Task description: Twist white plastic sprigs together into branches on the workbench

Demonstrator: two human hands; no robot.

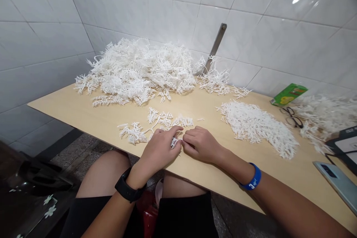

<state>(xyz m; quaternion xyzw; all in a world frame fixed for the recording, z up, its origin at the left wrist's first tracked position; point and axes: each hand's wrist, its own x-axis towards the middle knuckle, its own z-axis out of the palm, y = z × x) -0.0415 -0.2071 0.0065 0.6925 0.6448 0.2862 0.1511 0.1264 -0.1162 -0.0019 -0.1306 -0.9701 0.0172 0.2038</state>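
Note:
My left hand, with a black watch on its wrist, and my right hand, with a blue wristband, meet at the near edge of the wooden table. Both are curled, pinching a small white plastic piece between their fingertips. Just beyond them lie a few white branched plastic sprigs. A big heap of the same white sprigs fills the far left of the table. A flatter pile of small white pieces lies to the right of my hands.
A green packet and black glasses sit at the far right, beside more white sprigs. A phone and a dark tablet lie at the right edge. A metal bracket leans on the tiled wall.

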